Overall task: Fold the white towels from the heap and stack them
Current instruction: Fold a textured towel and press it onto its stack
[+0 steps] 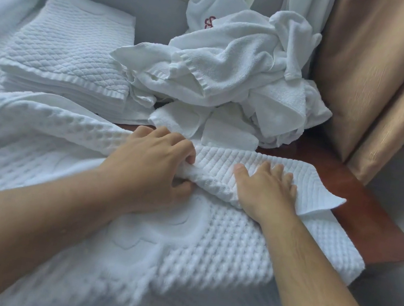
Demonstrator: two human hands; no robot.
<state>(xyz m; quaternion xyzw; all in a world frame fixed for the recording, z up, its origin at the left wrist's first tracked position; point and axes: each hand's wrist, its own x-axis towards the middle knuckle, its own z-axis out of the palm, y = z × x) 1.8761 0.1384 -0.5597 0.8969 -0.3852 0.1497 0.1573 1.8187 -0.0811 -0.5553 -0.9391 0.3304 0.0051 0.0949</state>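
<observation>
A large white waffle-textured towel [220,248] is spread across the near part of the table. My left hand [152,166] grips a bunched ridge of it at the middle, fingers curled round the fold. My right hand [266,189] lies flat with spread fingers on the same towel just to the right, pressing its folded edge down. A heap of crumpled white towels [234,73] rises behind my hands. A stack of folded quilted towels [71,52] stands at the back left.
The reddish-brown table [360,212] shows bare at the right, its corner near the right edge. A tan padded chair back [367,73] stands right of the heap. More folded white linen [5,2] lies at the far left.
</observation>
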